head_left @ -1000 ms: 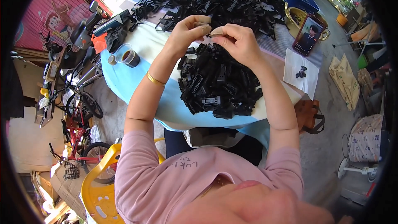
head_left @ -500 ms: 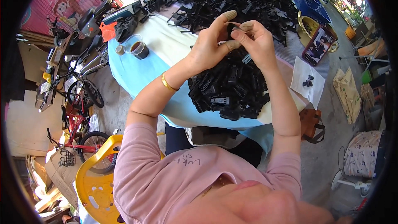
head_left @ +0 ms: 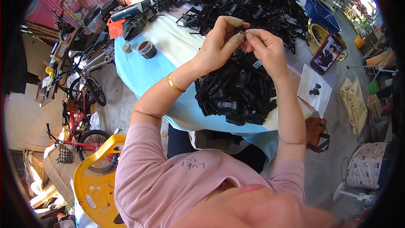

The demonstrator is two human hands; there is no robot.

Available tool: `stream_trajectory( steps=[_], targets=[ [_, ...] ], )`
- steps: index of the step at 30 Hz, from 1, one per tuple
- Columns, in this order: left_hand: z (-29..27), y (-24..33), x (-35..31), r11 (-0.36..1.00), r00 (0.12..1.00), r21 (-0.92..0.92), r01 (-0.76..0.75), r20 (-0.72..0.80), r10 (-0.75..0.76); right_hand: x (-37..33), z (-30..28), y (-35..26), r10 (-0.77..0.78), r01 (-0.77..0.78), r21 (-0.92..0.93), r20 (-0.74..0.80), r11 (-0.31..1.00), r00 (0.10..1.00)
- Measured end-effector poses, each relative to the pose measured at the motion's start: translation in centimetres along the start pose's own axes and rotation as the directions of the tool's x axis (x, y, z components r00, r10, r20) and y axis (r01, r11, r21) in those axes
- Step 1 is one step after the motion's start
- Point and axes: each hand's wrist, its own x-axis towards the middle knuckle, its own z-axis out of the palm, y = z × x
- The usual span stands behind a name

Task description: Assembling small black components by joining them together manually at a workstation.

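Above the near pile of black plastic parts (head_left: 236, 88), my two hands meet at the fingertips. My left hand (head_left: 217, 44) pinches a small black plastic part (head_left: 240, 29) between thumb and forefinger. Tan covers wrap several of my fingertips. My right hand (head_left: 268, 52) has thumb and finger pressed together against the near end of that part, partly hiding it. A small pale-blue thing (head_left: 257, 64) shows just below my right hand; whether it is held or lies on the pile, I cannot tell.
A larger heap of black parts (head_left: 253, 0) covers the table's far side. To the left stand a cup of dark liquid (head_left: 147, 50) and a small jar (head_left: 126, 48). Rightward are a propped phone (head_left: 328, 53), white paper with dark pieces (head_left: 317, 101) and a blue tray (head_left: 322, 12).
My left forefinger has curled in from a straighter pose. My right thumb and finger have come closer against the part. The whole view has shifted slightly.
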Motion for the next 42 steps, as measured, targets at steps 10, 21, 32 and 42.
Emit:
stream_trajectory(
  steps=[10,21,32,42],
  targets=[
    [0.2,1.2,-0.1,0.999,0.999,-0.05,-0.015,-0.039,0.013,-0.1,-0.1,0.1,-0.19,0.192,-0.089,0.028,0.977,0.981],
    [-0.6,0.7,-0.3,0.89,0.984,0.42,-0.174,0.044,0.172,-0.3,-0.1,-0.7,0.096,-0.085,-0.144,0.067,0.986,0.993],
    [-1.0,1.2,0.6,0.948,0.986,-0.292,0.126,-0.066,-0.152,0.0,-0.4,0.7,-0.138,0.123,-0.132,-0.112,0.984,0.984],
    [-1.3,0.9,0.8,0.56,0.914,-0.783,0.272,0.028,-0.405,-0.6,0.7,-0.7,-0.412,0.388,-0.281,-0.03,0.878,0.911]
  ],
)
